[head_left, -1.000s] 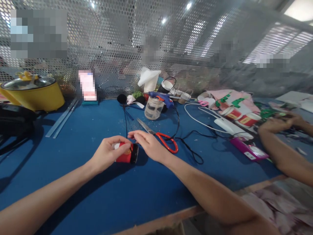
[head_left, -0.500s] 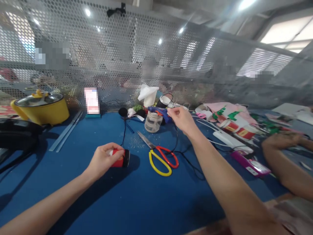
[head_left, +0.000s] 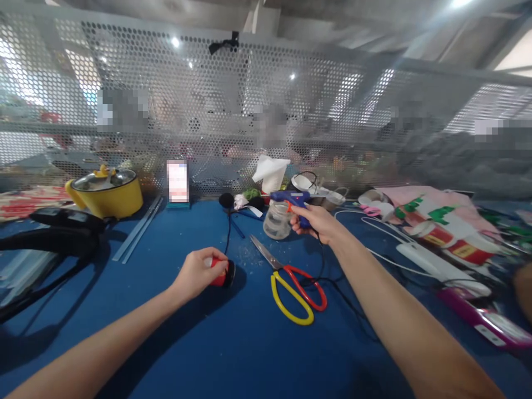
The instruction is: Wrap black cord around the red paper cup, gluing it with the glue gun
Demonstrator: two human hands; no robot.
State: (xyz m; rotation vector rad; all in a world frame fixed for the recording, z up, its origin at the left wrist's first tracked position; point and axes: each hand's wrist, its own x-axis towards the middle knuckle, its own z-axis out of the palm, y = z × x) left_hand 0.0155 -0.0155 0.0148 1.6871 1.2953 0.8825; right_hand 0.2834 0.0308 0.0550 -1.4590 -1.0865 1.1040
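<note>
— Left hand [head_left: 198, 272] holds what?
— A red cup [head_left: 216, 276], sideways, between nearly closed fingers; it is over the worktop [head_left: 241, 354], left of scissors [head_left: 276, 266].
— Right hand [head_left: 318, 223]?
— Curled around glue gun [head_left: 291, 197]; jar [head_left: 275, 226] is beside.

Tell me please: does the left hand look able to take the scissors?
Probably yes: the scissors lie close by, with nothing standing between. But the left hand holds the red cup, so it would likely need freeing first.

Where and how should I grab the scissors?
Probably by the yellow loop, from the near side: the scissors lie flat, blades pointing away and leftwards, handles nearest the person. A black cord runs by the red loop, so that looks more awkward.
</note>
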